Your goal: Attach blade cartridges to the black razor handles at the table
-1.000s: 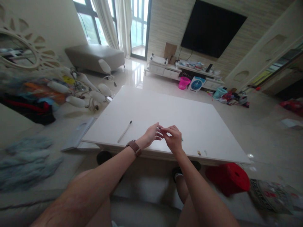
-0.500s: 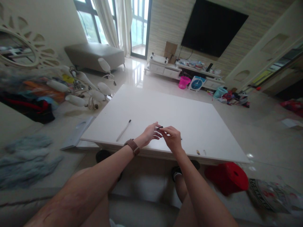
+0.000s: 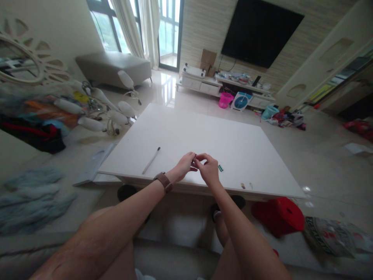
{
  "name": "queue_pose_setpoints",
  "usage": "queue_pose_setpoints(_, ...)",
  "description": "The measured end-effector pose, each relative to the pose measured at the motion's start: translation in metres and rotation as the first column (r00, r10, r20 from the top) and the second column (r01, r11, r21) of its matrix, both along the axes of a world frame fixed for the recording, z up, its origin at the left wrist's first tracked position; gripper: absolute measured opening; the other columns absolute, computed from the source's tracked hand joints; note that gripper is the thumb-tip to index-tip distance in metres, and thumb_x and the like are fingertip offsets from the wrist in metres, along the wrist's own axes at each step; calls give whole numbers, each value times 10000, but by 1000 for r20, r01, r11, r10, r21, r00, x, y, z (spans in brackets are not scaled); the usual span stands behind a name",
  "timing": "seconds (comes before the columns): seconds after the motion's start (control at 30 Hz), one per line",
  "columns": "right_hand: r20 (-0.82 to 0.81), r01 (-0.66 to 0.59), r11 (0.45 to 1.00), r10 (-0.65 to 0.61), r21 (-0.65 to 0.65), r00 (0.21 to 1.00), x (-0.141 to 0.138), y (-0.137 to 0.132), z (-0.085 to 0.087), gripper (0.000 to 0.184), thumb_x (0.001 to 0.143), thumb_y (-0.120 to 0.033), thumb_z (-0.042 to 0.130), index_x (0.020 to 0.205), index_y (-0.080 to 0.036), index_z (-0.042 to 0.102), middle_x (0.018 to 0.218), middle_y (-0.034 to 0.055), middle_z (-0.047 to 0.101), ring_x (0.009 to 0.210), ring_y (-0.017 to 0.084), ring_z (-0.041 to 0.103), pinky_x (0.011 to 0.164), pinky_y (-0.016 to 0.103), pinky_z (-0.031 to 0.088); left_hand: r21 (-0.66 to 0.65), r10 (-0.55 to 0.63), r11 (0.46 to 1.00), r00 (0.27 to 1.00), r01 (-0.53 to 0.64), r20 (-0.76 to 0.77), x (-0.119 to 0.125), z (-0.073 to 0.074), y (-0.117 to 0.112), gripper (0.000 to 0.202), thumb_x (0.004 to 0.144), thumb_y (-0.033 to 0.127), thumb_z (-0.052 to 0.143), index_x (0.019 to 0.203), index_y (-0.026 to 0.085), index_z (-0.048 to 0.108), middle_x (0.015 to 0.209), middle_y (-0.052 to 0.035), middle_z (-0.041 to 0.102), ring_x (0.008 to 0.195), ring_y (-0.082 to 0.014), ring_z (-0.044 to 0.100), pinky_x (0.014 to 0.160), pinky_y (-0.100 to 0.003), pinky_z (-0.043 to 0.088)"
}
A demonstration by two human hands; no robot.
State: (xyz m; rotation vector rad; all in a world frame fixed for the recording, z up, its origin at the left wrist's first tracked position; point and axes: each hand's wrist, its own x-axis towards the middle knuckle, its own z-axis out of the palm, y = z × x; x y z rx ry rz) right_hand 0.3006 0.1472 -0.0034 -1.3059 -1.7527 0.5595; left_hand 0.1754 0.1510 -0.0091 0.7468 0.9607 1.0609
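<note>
Above the near edge of the white table (image 3: 198, 132), my left hand (image 3: 184, 164) and my right hand (image 3: 207, 168) meet at the fingertips. Both are closed on a small dark piece (image 3: 194, 159), mostly covered by the fingers and too small to name. Just right of my right hand lies a small green-and-white piece (image 3: 220, 168). A thin pale stick with a black tip (image 3: 151, 160), perhaps a brush or pen, rests left of my hands. Farther right are a tiny yellow-brown piece (image 3: 243, 186) and a small clear piece (image 3: 251, 186).
A red stool (image 3: 278, 216) and a printed bag (image 3: 335, 235) stand on the floor at the right. A lamp with several white shades (image 3: 91, 124) is beside the table's left side. A pink basket (image 3: 225, 100) and a fan (image 3: 241, 101) stand beyond the table.
My hands have drawn closer together around the dark piece, and the left fingers are more curled. The green-and-white piece beside my right hand now shows more fully.
</note>
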Motion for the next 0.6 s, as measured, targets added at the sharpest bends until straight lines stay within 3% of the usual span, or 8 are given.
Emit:
queue_pose_setpoints(0.17,-140,33,995,-46,-99,989,-4,1,-1,144,791,-340,672,830,-203,695,772,25,720,696,180,650,597,275,447,-51,16,999,999,-14,43,3,-4,3,342,907,469,501,817,154,599,757,-51,620,632,-145,585,582,-273,487)
queue_pose_setpoints(0.37,-262,40,995,-64,-95,963,-2,6,2,124,785,-312,671,779,-193,705,789,40,727,698,179,641,643,291,484,-84,-2,996,1000,3,14,0,3,1,366,957,425,413,804,144,591,720,-38,599,539,-137,581,543,-277,452)
queue_pose_setpoints(0.6,6,-88,989,88,117,996,8,1,8,90,843,-227,608,834,-217,697,821,25,709,787,181,645,731,306,480,-74,-51,996,999,51,-1,-2,6,0,419,952,460,419,759,135,600,685,-55,599,539,-148,578,535,-276,430)
